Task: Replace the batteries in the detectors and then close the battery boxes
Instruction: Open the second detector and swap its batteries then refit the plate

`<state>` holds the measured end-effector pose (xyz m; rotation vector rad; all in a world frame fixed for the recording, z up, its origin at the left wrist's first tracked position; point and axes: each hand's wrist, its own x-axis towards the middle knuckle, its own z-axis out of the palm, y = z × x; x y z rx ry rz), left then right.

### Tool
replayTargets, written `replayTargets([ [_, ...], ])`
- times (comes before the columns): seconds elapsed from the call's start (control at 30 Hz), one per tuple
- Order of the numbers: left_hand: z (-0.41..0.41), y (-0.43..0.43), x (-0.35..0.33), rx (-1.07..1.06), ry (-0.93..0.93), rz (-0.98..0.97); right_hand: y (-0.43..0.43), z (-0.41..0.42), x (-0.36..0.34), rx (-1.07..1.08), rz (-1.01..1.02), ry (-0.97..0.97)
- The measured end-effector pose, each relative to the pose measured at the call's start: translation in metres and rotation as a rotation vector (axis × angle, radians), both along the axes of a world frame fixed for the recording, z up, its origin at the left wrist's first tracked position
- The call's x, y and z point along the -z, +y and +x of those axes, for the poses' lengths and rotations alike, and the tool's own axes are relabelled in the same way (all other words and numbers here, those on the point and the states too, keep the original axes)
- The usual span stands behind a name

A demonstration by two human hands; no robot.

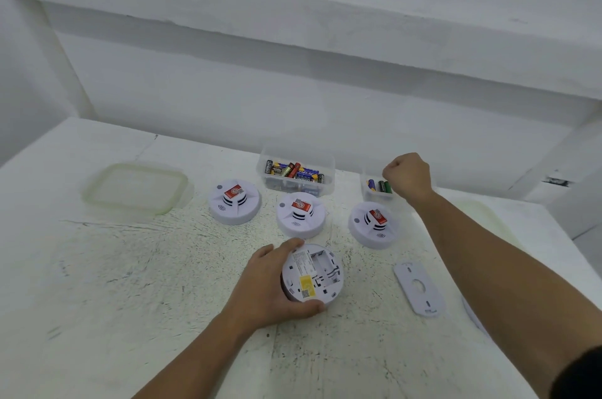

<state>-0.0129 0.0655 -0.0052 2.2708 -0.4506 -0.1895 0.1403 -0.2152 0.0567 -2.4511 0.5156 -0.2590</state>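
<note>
1 upturned detector [312, 274], in left hand [264, 284], sits far from table [130, 268] edges.

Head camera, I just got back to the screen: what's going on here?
A person's left hand grips an upturned smoke detector on the table. Its battery compartment is open and looks empty. The right hand is curled over a small tub of batteries; whether it holds one is hidden. The detached cover plate lies to the right of that detector. Three more detectors sit face up in a row behind it.
</note>
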Motion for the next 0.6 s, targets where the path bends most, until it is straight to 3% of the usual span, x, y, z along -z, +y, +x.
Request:
replayTargets([
  [0.43,0.016,0.067,-0.005,-0.040,-0.082,0.012,0.099,0.008,-0.005,-0.265,-0.104,-0.113],
  [0.6,0.020,0.076,0.003,-0.037,-0.035,0.011,0.137,0.028,-0.004,-0.382,-0.150,-0.053],
])
